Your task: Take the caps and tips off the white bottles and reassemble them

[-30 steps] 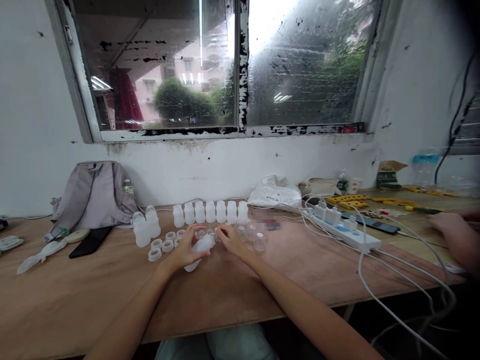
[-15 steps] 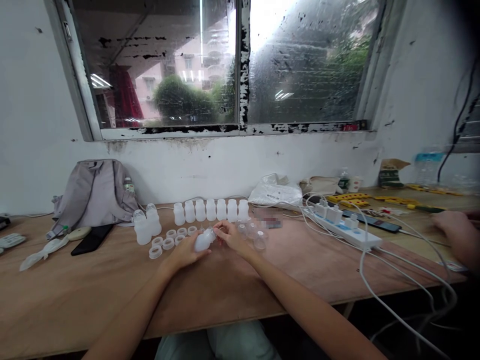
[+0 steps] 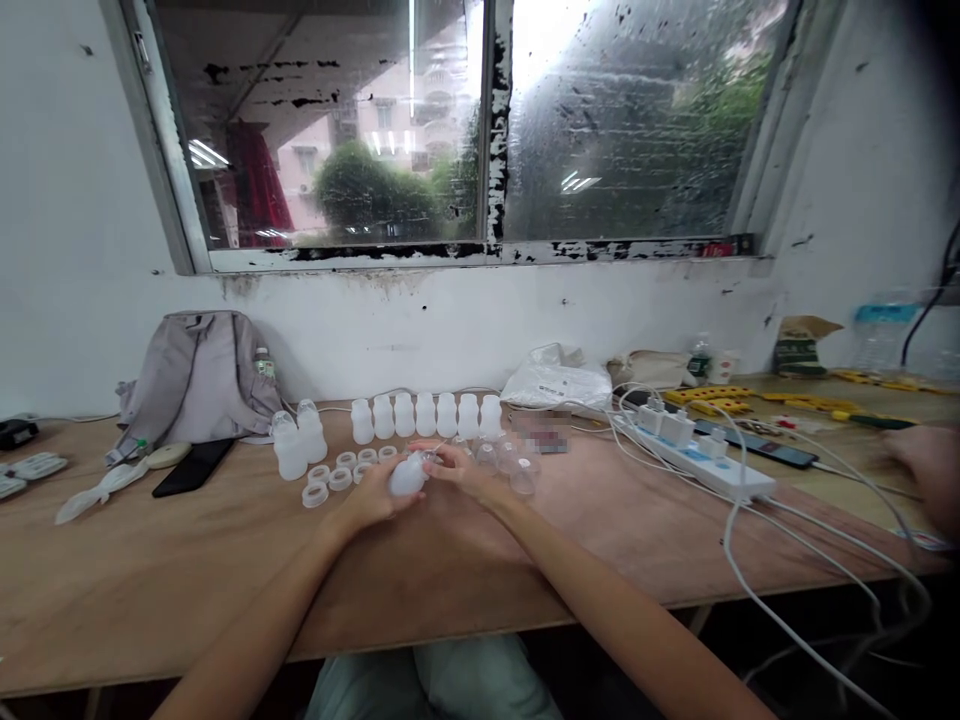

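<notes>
My left hand [image 3: 373,494] is wrapped round the body of a white, translucent baby bottle [image 3: 406,476], which lies tilted with its neck to the right. At that neck the fingers of my right hand [image 3: 459,470] are closed, hiding most of the bottle's top; any small part between them I cannot make out. Just left of the hands lie several screw rings [image 3: 315,494] in rows. Several clear dome caps [image 3: 523,476] stand to the right. Behind, a row of open baby bottles [image 3: 405,416] stands upright, and two capped bottles [image 3: 289,447] stand at the left.
At the left are a grey backpack [image 3: 199,375] and a black phone [image 3: 193,468]. A white plastic bag [image 3: 559,380] lies by the wall. On the right, a power strip [image 3: 701,458] trails cables over the table edge, near another person's hand [image 3: 919,465].
The view has shifted slightly, so things sit a little further right. My right-hand fingers have closed further over the bottle's neck, and the bottle has turned slightly in my left hand.
</notes>
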Demonstrator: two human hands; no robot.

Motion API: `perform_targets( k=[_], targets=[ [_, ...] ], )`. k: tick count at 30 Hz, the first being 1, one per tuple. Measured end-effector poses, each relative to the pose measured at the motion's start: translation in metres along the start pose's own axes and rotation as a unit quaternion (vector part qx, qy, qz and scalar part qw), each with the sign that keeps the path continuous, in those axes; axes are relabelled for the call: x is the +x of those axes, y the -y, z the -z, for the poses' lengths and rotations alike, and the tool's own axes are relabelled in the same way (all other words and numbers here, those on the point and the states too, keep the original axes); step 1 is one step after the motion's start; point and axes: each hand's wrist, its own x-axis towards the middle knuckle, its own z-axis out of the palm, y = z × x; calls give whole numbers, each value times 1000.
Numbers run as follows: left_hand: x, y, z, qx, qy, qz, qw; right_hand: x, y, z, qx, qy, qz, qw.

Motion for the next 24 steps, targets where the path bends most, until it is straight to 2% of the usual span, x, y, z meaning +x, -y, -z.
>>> perform_targets(
  k=[3,5,9,10,11,15,17,20,22,24],
  targets=[
    [1,-4,-2,-51,-3,35,998,2,-3,1,-6,10,-8,1000],
    [2,-5,-5,-69,-10,54,996,4,-9,0,-34,-7,-15,999],
    [3,-4,-13,-63,-39,66,995,7,-19,-3,-141,-147,-49,978],
    [3,-2,-14,-71,-40,67,994,7,-19,-4,-146,-160,-53,975],
    [4,-1,-15,-90,-34,72,993,7,-17,-5,-135,-151,-50,978],
    [6,3,-17,-177,23,110,978,5,-7,-6,-19,-46,-30,998],
    [6,1,-17,-154,9,104,983,5,-6,-7,-8,-71,-44,996],
    [4,-5,-17,-91,-48,76,992,5,-8,-7,-30,-126,-52,990],
    [3,-8,-17,-122,-40,78,989,4,-7,-7,-3,-95,-46,994],
    [3,-8,-18,-208,11,110,972,3,-5,-8,48,-47,-47,997]
  ],
)
